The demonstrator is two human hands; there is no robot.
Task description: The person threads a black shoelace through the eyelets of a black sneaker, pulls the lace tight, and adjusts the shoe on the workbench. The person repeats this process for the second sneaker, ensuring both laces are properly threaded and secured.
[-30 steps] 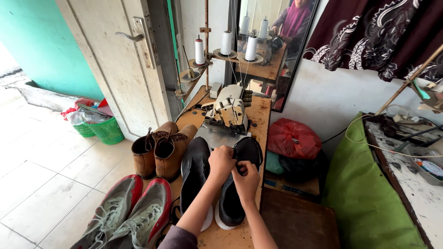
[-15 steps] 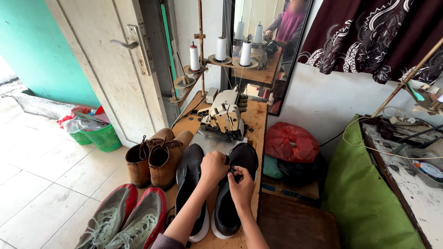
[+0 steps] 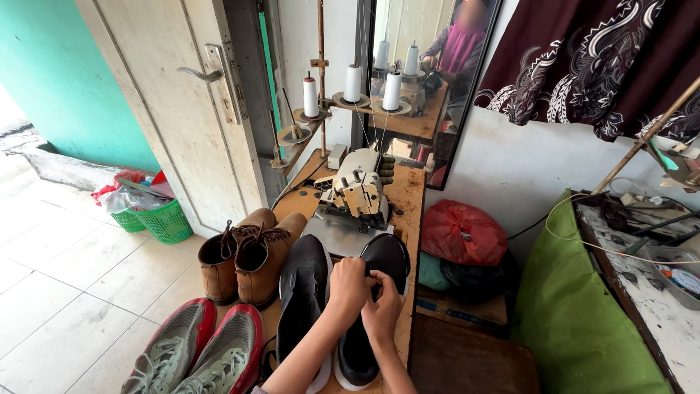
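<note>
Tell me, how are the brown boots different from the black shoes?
The brown boots are tall and laced with nobody touching them; the black shoes are low, and the left hand and right hand are on one of them. Both pairs rest on the wooden table.

Both hands have crept lower in the frame along the right black shoe (image 3: 364,321), the left hand (image 3: 348,286) and right hand (image 3: 380,312) now bunched together mid-shoe, leaving its toe toward the sewing machine (image 3: 357,191) uncovered.

Shoe's (image 3: 364,321) tongue hidden under hands (image 3: 364,295)
</note>
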